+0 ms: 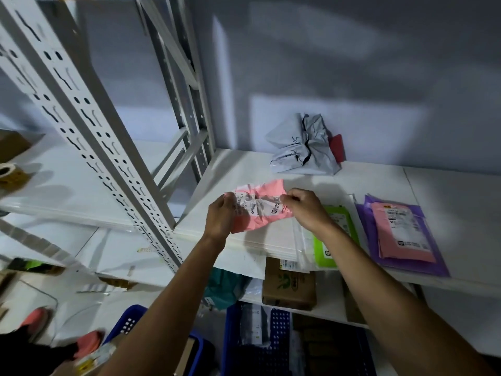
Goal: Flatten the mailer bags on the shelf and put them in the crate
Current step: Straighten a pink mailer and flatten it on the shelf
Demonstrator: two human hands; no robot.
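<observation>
Left hand [221, 213] is closed in a pinch on the left edge of the pink mailer [260, 206]; right hand [303, 210] is closed likewise on the right edge, fingers curled. The mailer is crumpled, label up, held between the two hands low over the front of the shelf [244, 169]; whether it touches the board cannot be told.

Step in hand, as judged: stretching the mailer flat. Recommended: pull both edges apart evenly, lay it on the board, then smooth outward from the label so creases do not set.

Outward: a crumpled grey mailer [305, 147] sits at the back of the shelf, not yet flattened. Flattened mailers lie to the right, a green one [325, 240] and a purple-and-pink stack [401, 234]. The blue crate [260, 340] stands below.
</observation>
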